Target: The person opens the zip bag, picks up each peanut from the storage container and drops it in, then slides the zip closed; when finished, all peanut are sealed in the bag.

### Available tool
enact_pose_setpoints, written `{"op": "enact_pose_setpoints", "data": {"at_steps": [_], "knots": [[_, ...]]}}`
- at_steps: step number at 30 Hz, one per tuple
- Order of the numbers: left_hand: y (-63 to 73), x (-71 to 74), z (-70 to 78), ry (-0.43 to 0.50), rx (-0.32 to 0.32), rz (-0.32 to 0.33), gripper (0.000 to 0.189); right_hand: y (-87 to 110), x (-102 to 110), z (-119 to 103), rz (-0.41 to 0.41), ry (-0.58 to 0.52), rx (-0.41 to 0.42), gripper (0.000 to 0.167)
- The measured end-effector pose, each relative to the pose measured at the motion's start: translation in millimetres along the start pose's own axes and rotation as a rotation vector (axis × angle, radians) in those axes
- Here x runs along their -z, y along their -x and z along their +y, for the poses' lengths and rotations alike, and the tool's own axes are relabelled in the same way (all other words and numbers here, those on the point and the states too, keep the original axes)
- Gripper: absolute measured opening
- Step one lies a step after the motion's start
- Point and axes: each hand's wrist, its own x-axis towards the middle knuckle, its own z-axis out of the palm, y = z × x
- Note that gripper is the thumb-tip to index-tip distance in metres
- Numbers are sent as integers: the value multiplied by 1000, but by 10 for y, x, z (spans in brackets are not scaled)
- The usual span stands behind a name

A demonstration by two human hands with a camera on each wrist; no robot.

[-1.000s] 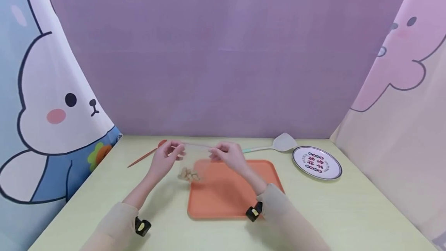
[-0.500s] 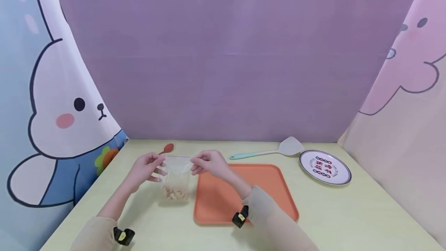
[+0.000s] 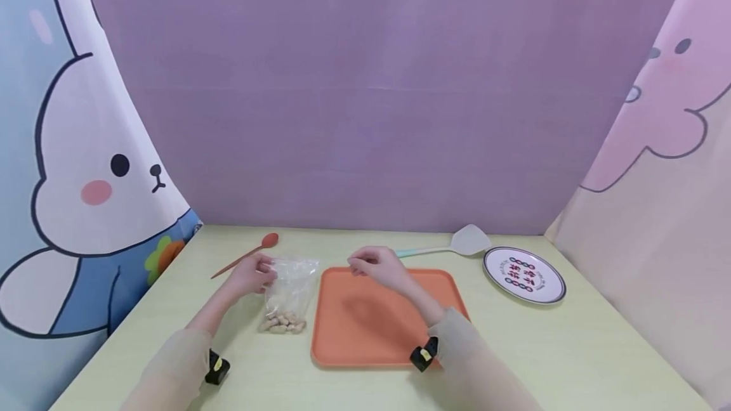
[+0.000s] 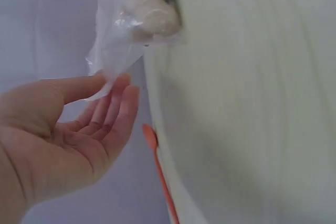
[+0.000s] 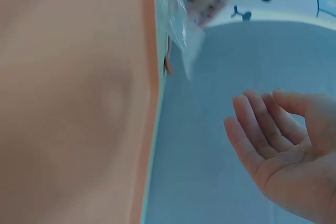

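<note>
A clear plastic zip bag (image 3: 291, 287) stands tilted on the table left of the orange tray, with several pale tan pieces (image 3: 283, 322) that look like peanuts in its bottom. My left hand (image 3: 251, 273) pinches the bag's upper left corner; in the left wrist view the thumb and fingertips meet at the edge of the bag (image 4: 142, 22). Apart from the bag, my right hand (image 3: 379, 266) hovers over the back edge of the tray (image 3: 342, 347). Its fingers are loosely bent and hold nothing, as the right wrist view of the hand (image 5: 278, 145) confirms.
Behind the left hand lies a red spoon (image 3: 270, 240). A spatula (image 3: 470, 241) with a mint handle rests behind the tray, and a white plate (image 3: 524, 275) with red lettering sits at the right. A purple curtain (image 3: 365, 113) closes off the back.
Both hands carried the bag left from over the tray's edge and lowered it to the table. The right hand then let go and moved right; the left kept its corner.
</note>
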Motion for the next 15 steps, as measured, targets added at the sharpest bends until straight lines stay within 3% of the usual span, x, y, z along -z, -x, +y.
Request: {"op": "enact_pose_setpoints", "data": {"at_steps": [3, 8, 11, 15], "knots": [[-10, -7, -36, -77, 26, -35, 50, 122, 169, -90, 13, 11, -4, 22], [12, 41, -59, -150, 18, -11, 61, 276, 432, -128, 44, 30, -26, 21], [26, 87, -33, -184, -57, 56, 54, 327, 594, -6, 86, 62, -33, 21], [72, 162, 49, -207, -209, 180, 37, 388, 809, 177, 172, 190, 9, 21]]}}
